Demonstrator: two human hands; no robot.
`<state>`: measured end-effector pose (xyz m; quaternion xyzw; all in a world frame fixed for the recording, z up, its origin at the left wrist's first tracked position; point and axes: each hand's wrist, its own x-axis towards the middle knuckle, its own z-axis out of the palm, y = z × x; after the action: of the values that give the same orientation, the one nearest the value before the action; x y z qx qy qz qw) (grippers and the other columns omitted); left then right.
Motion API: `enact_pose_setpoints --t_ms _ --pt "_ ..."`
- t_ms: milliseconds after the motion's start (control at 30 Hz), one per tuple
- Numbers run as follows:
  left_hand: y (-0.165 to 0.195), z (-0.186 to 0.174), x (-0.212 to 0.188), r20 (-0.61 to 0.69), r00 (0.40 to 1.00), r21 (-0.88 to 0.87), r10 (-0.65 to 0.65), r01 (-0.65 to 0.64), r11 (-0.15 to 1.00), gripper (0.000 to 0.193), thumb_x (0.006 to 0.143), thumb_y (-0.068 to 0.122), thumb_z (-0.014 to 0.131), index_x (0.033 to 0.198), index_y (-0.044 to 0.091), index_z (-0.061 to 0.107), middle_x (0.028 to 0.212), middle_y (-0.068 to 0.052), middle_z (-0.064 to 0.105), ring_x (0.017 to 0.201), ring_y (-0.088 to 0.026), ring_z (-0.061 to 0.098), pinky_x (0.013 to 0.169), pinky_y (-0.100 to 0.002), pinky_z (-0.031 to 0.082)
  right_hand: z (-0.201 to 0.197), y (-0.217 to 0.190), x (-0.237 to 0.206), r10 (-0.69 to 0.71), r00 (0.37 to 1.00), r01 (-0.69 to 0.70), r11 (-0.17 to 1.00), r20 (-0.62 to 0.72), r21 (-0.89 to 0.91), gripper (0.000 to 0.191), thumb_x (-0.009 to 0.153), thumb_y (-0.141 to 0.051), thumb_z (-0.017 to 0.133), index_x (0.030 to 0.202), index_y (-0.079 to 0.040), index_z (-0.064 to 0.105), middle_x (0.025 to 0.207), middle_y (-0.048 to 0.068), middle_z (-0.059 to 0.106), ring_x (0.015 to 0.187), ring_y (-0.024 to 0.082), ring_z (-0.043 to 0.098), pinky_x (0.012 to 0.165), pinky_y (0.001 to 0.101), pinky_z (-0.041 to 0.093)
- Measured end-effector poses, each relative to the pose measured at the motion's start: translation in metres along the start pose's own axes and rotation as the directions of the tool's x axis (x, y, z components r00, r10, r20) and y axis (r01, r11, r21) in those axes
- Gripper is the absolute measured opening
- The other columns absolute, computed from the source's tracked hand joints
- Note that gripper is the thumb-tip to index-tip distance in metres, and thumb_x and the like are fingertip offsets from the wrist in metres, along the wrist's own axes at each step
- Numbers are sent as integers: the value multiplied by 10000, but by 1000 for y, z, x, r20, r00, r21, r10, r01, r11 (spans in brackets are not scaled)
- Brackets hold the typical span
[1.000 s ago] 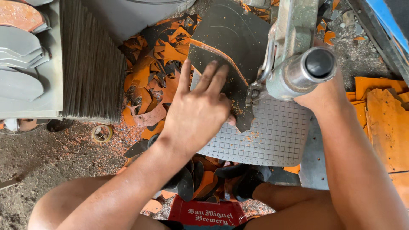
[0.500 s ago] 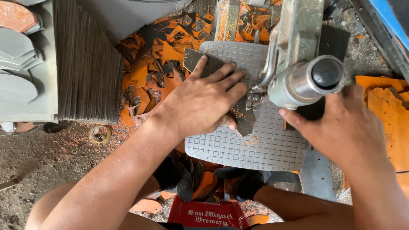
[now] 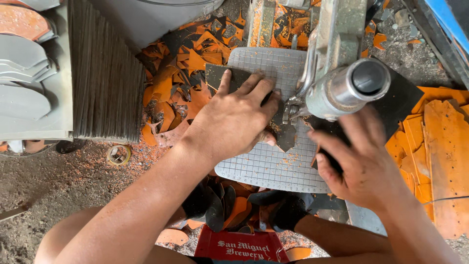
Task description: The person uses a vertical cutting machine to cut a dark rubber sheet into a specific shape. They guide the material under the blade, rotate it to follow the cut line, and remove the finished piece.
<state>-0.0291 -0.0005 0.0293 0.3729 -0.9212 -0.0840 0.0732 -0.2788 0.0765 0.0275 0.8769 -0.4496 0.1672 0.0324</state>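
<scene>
My left hand point(image 3: 234, 117) lies flat on a dark sheet point(image 3: 217, 76), pressing it onto a grey gridded plate point(image 3: 264, 166). The sheet runs under the metal cutting machine point(image 3: 337, 44), whose thick steel cylinder point(image 3: 349, 88) juts toward me. On the machine's right side my right hand point(image 3: 364, 166) grips the sheet's near edge, fingers curled over it. A wider part of the same dark sheet point(image 3: 403, 98) shows behind that hand. The cutting point is hidden between my hands and the cylinder.
A tall stack of dark sheets point(image 3: 102, 73) stands at the left beside grey cut shapes point(image 3: 24, 83). Orange and dark scraps point(image 3: 181, 88) litter the ground. Orange sheets point(image 3: 439, 137) lie at the right. A tape roll point(image 3: 118, 154) and a red crate point(image 3: 242, 247) are near me.
My right hand left the cylinder handle and dropped to the sheet's right edge. The dark sheet has shifted on the gridded plate under my left hand.
</scene>
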Motion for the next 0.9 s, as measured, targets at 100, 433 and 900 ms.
enact_pose_setpoints --t_ms 100,433,900 --pt "4 1 -1 6 999 -6 -32 32 999 735 768 498 729 1313 20 605 1480 -209 469 1389 -359 420 1055 -698 360 8 -2 -7 133 990 -141 974 53 176 452 815 -350 816 1141 -51 724 1488 131 528 1439 406 482 1219 570 400" --pt "11 -1 -4 -9 996 17 -87 87 996 795 756 523 708 1333 -8 583 1487 -224 468 1433 -381 413 1024 -704 367 21 -27 -6 360 931 -357 933 -57 51 557 680 -454 927 916 -47 629 1392 176 515 1329 418 454 1121 566 382" --pt "16 -1 -5 -30 988 35 -152 153 988 725 790 476 714 1318 -7 595 1402 -206 493 1374 -362 439 1042 -700 377 24 -30 -2 384 920 -378 922 -81 81 550 730 -395 928 1011 -59 597 1371 179 503 1333 416 425 1127 562 363"
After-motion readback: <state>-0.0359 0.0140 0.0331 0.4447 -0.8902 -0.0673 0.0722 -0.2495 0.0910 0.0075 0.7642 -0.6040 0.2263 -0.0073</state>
